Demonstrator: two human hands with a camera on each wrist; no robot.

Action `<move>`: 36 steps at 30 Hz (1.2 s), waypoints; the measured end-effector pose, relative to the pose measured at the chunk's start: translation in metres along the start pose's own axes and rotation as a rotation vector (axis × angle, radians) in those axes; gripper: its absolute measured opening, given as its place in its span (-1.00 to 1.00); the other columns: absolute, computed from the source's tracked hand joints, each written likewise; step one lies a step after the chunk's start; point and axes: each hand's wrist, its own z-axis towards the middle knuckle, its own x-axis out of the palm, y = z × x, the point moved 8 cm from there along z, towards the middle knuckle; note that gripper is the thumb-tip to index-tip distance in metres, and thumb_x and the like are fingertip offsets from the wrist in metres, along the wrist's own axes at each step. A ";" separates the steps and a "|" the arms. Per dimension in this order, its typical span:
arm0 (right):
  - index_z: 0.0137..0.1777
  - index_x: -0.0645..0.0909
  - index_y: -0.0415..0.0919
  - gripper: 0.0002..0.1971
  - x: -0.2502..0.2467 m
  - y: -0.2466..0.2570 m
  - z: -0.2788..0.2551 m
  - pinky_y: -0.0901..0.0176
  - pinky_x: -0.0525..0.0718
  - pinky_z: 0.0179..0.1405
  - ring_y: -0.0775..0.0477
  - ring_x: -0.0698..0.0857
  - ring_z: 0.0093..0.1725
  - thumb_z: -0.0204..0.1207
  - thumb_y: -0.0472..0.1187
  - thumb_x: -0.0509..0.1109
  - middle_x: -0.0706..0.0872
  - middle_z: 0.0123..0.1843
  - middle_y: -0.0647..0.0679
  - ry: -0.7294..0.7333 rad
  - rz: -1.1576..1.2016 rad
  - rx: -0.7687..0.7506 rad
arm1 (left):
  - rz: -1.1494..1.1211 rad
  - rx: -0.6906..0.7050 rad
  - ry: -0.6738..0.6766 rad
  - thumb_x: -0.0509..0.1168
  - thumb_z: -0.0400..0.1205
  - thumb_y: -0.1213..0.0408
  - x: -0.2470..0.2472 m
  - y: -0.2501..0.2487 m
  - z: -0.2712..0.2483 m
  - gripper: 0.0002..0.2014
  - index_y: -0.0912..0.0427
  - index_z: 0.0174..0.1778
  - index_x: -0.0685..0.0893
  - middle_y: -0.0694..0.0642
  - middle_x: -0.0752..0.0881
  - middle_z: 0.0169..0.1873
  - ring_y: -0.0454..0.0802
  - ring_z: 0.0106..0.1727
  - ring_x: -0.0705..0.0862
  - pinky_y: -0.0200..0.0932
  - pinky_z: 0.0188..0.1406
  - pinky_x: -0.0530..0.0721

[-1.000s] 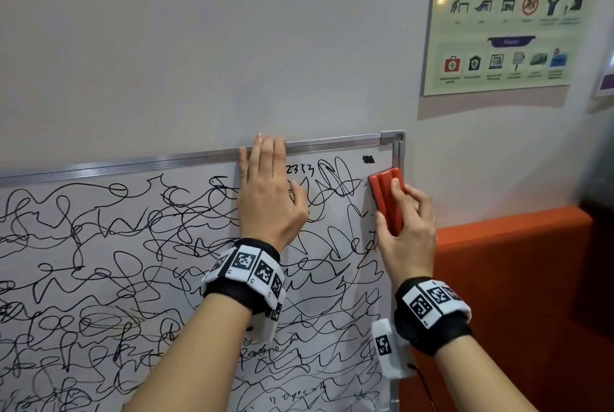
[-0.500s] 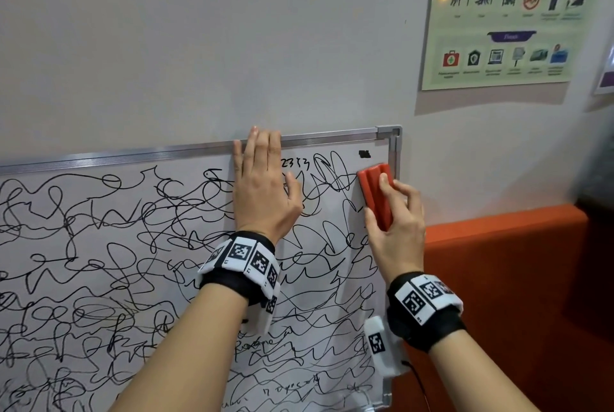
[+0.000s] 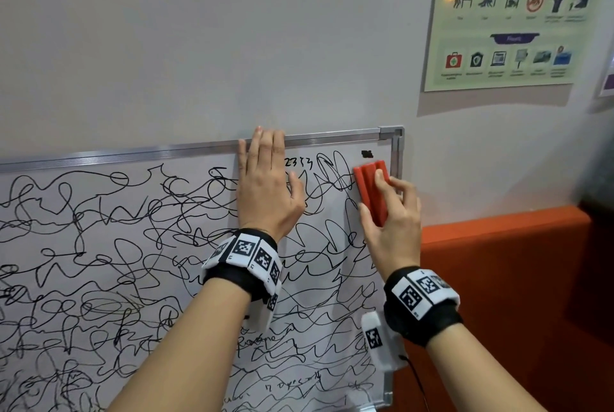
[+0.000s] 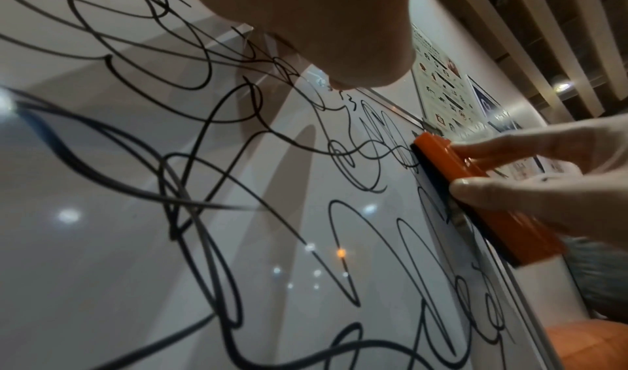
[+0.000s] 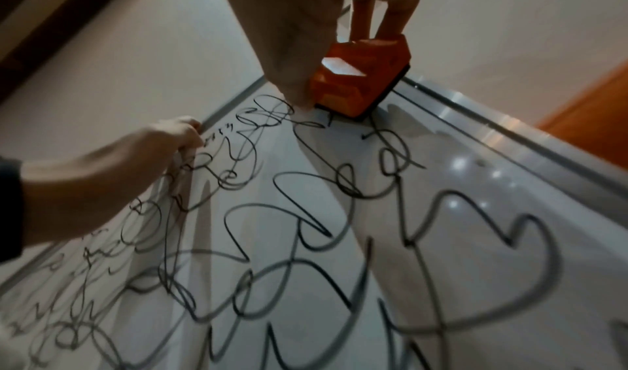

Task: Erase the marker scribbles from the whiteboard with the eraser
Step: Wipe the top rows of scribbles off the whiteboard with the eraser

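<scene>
A whiteboard (image 3: 99, 245) (image 4: 102, 268) (image 5: 475, 228) with a metal frame hangs on the wall, covered in black marker scribbles (image 3: 83, 212) (image 4: 190, 53) (image 5: 306, 214). My right hand (image 3: 392, 222) (image 4: 543, 182) (image 5: 299, 27) grips a red eraser (image 3: 370, 190) (image 4: 475, 188) (image 5: 360, 80) and holds it against the board near the top right corner. My left hand (image 3: 265, 185) (image 4: 322, 21) (image 5: 119, 166) lies flat on the board, fingers straight, fingertips at the top frame edge.
The board's top right frame corner (image 3: 393, 134) is just above the eraser. A green poster (image 3: 511, 19) hangs on the wall at upper right. An orange upholstered surface (image 3: 498, 295) stands right of the board.
The right hand has slid the eraser a little to the left across the board near the top right corner. The left hand stays pressed flat in place.
</scene>
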 end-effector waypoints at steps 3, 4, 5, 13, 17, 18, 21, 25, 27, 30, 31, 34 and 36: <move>0.55 0.51 -0.13 -0.40 0.002 0.005 0.007 -0.08 0.61 0.28 -0.11 0.47 0.25 0.50 -0.26 0.55 0.48 0.33 -0.13 -0.031 0.021 0.014 | 0.005 0.003 0.012 0.18 0.57 0.21 0.001 0.000 0.000 -0.32 0.36 0.64 0.34 0.28 0.41 0.59 0.19 0.70 0.22 0.06 0.75 -0.16; 0.55 0.50 -0.11 -0.39 0.004 0.005 0.002 -0.12 0.63 0.28 -0.11 0.48 0.24 0.50 -0.26 0.54 0.47 0.33 -0.12 -0.019 0.021 0.013 | 0.006 0.003 0.016 0.19 0.57 0.21 0.000 0.000 -0.001 -0.32 0.36 0.65 0.33 0.28 0.41 0.59 0.19 0.70 0.22 0.06 0.75 -0.16; 0.56 0.49 -0.10 -0.39 0.006 0.003 -0.005 -0.18 0.66 0.26 -0.12 0.49 0.23 0.50 -0.27 0.54 0.47 0.33 -0.10 -0.002 0.017 0.005 | 0.005 0.003 0.022 0.19 0.57 0.21 0.000 0.000 -0.001 -0.32 0.36 0.65 0.33 0.27 0.40 0.59 0.19 0.70 0.22 0.07 0.75 -0.14; 0.55 0.50 -0.13 -0.38 0.004 0.003 0.001 -0.08 0.64 0.22 -0.11 0.49 0.26 0.49 -0.30 0.55 0.45 0.35 -0.10 -0.031 0.031 0.003 | 0.043 0.010 0.025 0.12 0.57 0.16 0.005 0.002 -0.002 -0.30 0.33 0.67 0.29 0.26 0.37 0.62 0.16 0.71 0.18 0.12 0.75 -0.12; 0.56 0.49 -0.11 -0.36 0.004 -0.005 -0.012 -0.27 0.70 0.20 -0.16 0.53 0.24 0.47 -0.32 0.56 0.46 0.35 -0.09 0.003 0.006 -0.034 | 0.034 0.013 0.016 0.11 0.56 0.16 0.006 0.002 -0.002 -0.30 0.34 0.66 0.31 0.26 0.39 0.61 0.16 0.71 0.19 0.14 0.75 -0.10; 0.56 0.49 -0.11 -0.36 0.003 -0.005 -0.011 -0.28 0.69 0.22 -0.15 0.52 0.25 0.47 -0.32 0.56 0.45 0.35 -0.08 0.002 0.004 -0.035 | 0.033 0.016 0.016 0.10 0.55 0.16 0.005 0.002 -0.002 -0.30 0.34 0.66 0.31 0.26 0.39 0.60 0.16 0.71 0.19 0.15 0.75 -0.09; 0.54 0.51 -0.12 -0.38 0.001 -0.004 -0.004 -0.18 0.64 0.26 -0.13 0.50 0.24 0.47 -0.32 0.56 0.47 0.33 -0.09 -0.038 0.025 0.003 | 0.024 0.018 0.004 0.09 0.54 0.16 0.005 0.003 -0.001 -0.30 0.34 0.65 0.32 0.26 0.40 0.59 0.16 0.70 0.19 0.16 0.74 -0.06; 0.54 0.51 -0.08 -0.37 0.005 -0.005 -0.018 -0.31 0.67 0.18 -0.14 0.52 0.21 0.46 -0.31 0.56 0.44 0.33 -0.04 0.013 -0.012 -0.030 | 0.018 0.001 0.012 0.15 0.54 0.18 0.005 0.002 -0.001 -0.31 0.34 0.63 0.35 0.27 0.43 0.57 0.17 0.68 0.22 0.15 0.74 -0.06; 0.52 0.53 -0.07 -0.37 0.001 -0.008 -0.022 -0.34 0.67 0.14 -0.12 0.52 0.19 0.44 -0.32 0.57 0.46 0.31 -0.03 0.009 -0.003 -0.033 | 0.024 0.028 0.027 0.16 0.54 0.18 0.002 0.003 0.002 -0.34 0.34 0.60 0.39 0.27 0.48 0.52 0.18 0.64 0.28 0.17 0.73 -0.01; 0.52 0.55 -0.09 -0.39 -0.002 -0.003 -0.010 -0.26 0.65 0.23 -0.02 0.46 0.20 0.45 -0.29 0.58 0.49 0.31 -0.09 -0.007 0.029 -0.025 | 0.086 0.123 0.067 0.08 0.57 0.12 -0.006 0.008 0.007 -0.39 0.30 0.55 0.45 0.22 0.56 0.43 0.19 0.53 0.42 0.26 0.69 0.11; 0.53 0.54 -0.10 -0.39 -0.002 -0.001 -0.005 -0.23 0.64 0.25 -0.01 0.45 0.20 0.46 -0.29 0.57 0.50 0.31 -0.11 -0.007 0.035 -0.026 | 0.102 0.136 0.078 0.06 0.58 0.11 -0.008 0.010 0.007 -0.38 0.28 0.56 0.44 0.20 0.55 0.44 0.18 0.53 0.43 0.30 0.68 0.12; 0.54 0.52 -0.09 -0.37 0.002 -0.001 -0.007 -0.27 0.65 0.22 -0.09 0.49 0.20 0.46 -0.30 0.57 0.47 0.32 -0.10 0.019 0.016 -0.052 | 0.117 0.113 0.084 0.06 0.58 0.10 -0.009 0.009 0.001 -0.34 0.25 0.64 0.37 0.19 0.48 0.51 0.15 0.60 0.35 0.36 0.69 0.05; 0.54 0.50 -0.07 -0.36 0.004 -0.002 -0.015 -0.33 0.68 0.15 -0.12 0.51 0.19 0.46 -0.30 0.57 0.44 0.32 -0.05 0.044 -0.011 -0.093 | 0.092 0.077 0.045 0.07 0.56 0.12 -0.009 0.008 -0.002 -0.34 0.27 0.62 0.39 0.21 0.49 0.51 0.15 0.59 0.35 0.34 0.70 0.02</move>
